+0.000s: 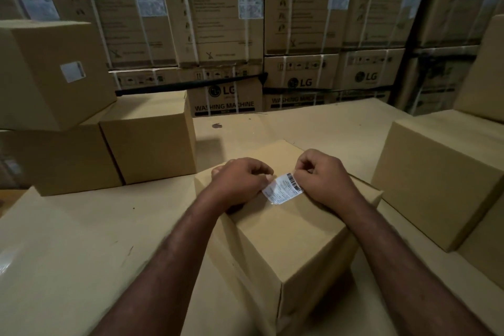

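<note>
A plain brown cardboard box (pixel 286 232) stands in front of me on a cardboard-covered surface. A small white barcode label (pixel 282 189) lies on its top face. My left hand (pixel 240 180) pinches the label's left edge with curled fingers. My right hand (pixel 324 177) pinches its right edge, near the barcode. Both wrists rest over the box top.
Several plain boxes (pixel 147 139) are stacked at the left; the top one (pixel 54 73) carries a white sticker. Another box (pixel 436 177) stands at the right. Tall strapped washing machine cartons (pixel 226 35) form a wall behind the work surface (pixel 62 240).
</note>
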The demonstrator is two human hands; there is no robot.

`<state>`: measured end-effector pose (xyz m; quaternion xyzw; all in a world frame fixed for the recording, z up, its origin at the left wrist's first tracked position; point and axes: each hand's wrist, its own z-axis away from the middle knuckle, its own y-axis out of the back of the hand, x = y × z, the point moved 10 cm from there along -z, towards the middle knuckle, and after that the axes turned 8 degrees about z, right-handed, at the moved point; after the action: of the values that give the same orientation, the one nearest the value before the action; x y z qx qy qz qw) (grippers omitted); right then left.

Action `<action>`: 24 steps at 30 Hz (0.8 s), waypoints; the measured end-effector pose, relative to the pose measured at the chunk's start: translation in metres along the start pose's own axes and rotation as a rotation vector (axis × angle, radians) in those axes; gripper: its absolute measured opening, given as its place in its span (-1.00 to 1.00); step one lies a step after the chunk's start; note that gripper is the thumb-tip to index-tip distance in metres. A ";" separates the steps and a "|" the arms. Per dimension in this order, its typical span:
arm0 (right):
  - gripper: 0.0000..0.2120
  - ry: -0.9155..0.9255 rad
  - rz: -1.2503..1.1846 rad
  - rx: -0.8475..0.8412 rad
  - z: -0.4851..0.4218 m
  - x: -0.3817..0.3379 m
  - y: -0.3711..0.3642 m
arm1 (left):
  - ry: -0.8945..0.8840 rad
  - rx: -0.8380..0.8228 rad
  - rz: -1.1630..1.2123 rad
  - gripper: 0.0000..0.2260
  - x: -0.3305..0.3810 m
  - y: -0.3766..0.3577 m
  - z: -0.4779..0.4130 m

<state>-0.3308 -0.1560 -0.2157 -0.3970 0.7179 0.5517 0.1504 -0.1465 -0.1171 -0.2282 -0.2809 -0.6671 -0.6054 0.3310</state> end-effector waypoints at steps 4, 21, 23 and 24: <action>-0.88 0.032 -0.058 0.009 0.002 -0.006 0.003 | -0.018 -0.039 0.046 -0.93 0.000 -0.003 0.001; -0.94 -0.070 -0.400 -0.076 0.000 0.003 -0.002 | -0.032 -0.065 0.680 -0.92 0.004 0.011 0.009; -0.89 -0.014 -0.340 -0.178 0.002 -0.005 -0.011 | -0.012 0.127 0.661 -0.90 -0.005 0.034 -0.005; -0.85 0.028 -0.268 -0.245 0.004 -0.010 -0.016 | 0.001 0.223 0.630 -0.88 -0.011 0.045 -0.013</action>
<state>-0.3132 -0.1497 -0.2216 -0.5121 0.5881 0.6045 0.1628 -0.1034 -0.1248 -0.2077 -0.4352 -0.6095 -0.3966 0.5308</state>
